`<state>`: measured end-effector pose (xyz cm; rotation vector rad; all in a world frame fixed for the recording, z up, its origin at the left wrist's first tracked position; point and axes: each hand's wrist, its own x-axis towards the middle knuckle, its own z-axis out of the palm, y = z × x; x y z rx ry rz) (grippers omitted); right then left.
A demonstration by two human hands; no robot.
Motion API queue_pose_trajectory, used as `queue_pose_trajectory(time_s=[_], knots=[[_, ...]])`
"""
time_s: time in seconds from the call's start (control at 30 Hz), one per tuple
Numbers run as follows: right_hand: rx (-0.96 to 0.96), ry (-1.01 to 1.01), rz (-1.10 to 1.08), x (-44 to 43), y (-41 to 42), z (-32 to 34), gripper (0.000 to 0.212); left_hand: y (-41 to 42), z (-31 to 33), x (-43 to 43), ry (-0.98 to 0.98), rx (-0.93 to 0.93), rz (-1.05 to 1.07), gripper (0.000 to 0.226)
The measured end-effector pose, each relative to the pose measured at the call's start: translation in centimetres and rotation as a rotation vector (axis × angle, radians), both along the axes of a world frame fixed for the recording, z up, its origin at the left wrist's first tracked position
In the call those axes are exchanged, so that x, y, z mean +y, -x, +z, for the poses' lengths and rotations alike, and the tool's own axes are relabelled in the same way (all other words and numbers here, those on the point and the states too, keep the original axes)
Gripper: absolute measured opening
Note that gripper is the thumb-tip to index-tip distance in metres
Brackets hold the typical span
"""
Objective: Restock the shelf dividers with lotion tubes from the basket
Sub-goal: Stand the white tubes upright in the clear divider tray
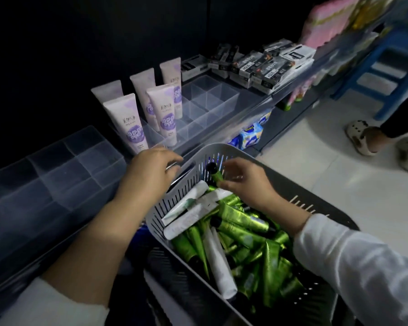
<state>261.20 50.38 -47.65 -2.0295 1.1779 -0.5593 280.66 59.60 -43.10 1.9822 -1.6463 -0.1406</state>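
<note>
One green tube [215, 178] is pinched in my right hand [243, 180], cap up, just above the heap in the basket [222, 149]. Only my fingertips hold its slick body, so it could slip back into the pile, or topple the purple tubes [127, 121] beside the empty dividers [207, 97]. My left hand [151, 170] curls round the basket's rim
</note>
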Motion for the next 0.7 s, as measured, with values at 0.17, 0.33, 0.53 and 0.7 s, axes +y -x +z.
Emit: queue_pose_trajectory(time_s=[0.17, 0.33, 0.53, 0.7], knots=[[0.326, -0.008, 0.179, 1.4, -0.7, -3.0, 0.054, 0.3, 0.4, 1.1, -0.054, 0.035, -0.041, 0.021], [0.484, -0.062, 0.260, 2.5, -2.7, -5.0, 0.042, 0.2, 0.8, 1.9, -0.120, 0.114, -0.084, 0.022], [0.215, -0.284, 0.099, 2.2, -2.4, -5.0, 0.018, 0.3, 0.6, 1.9, -0.245, 0.175, -0.169, 0.045], [-0.280, -0.685, -0.135, 1.4, -1.0, 0.2, 0.009, 1.1, -0.3, 1.6, -0.372, 0.056, -0.233, 0.090]])
